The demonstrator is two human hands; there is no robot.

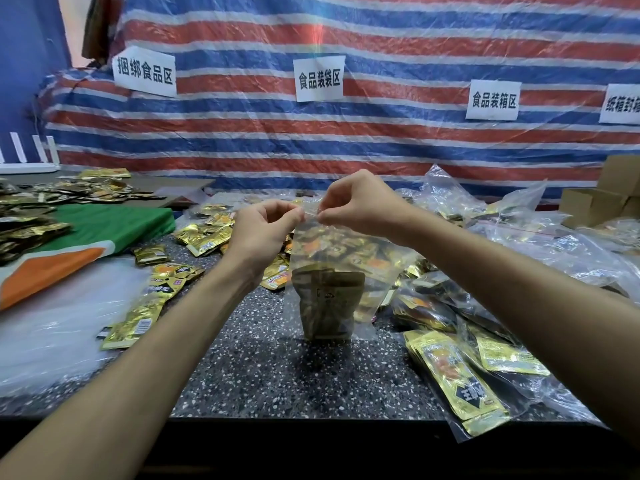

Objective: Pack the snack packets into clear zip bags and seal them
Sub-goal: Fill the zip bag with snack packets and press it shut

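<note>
**A:** What is behind your worktop (263, 368)?

**B:** A red, blue and white striped tarp (381, 140) under clear film, with four white paper signs on it. From your left they read 捆绑食品区 (143, 71), 食品装袋区 (319, 79) and 食品装箱区 (493, 99). The fourth sign (621, 103) is cut by the frame edge and starts 纸箱封.

**A:** And where is the clear zip bag (334, 249)?

**B:** It stands upright in the middle of the speckled worktop, its bottom resting there, directly below the 食品装袋区 sign. A bundle of snack packets (329, 306) sits in its lower half. Their print is too dull through the plastic to read.

**A:** What are your hands doing?

**B:** Your left grip (263, 230) pinches the bag's top strip between thumb and fingertips. Your right grip (356, 206) pinches the same strip just beside it, and the two nearly touch.

**A:** What else lies around?

**B:** Loose gold packets (204, 237) are scattered behind the bag. One long packet (166, 289) at your left has a black diamond with white characters that I cannot read. Filled bags (460, 386) lie at your right, with brown cartons (595, 206) far right and a green, white and orange cloth (86, 237) at your left.
</note>
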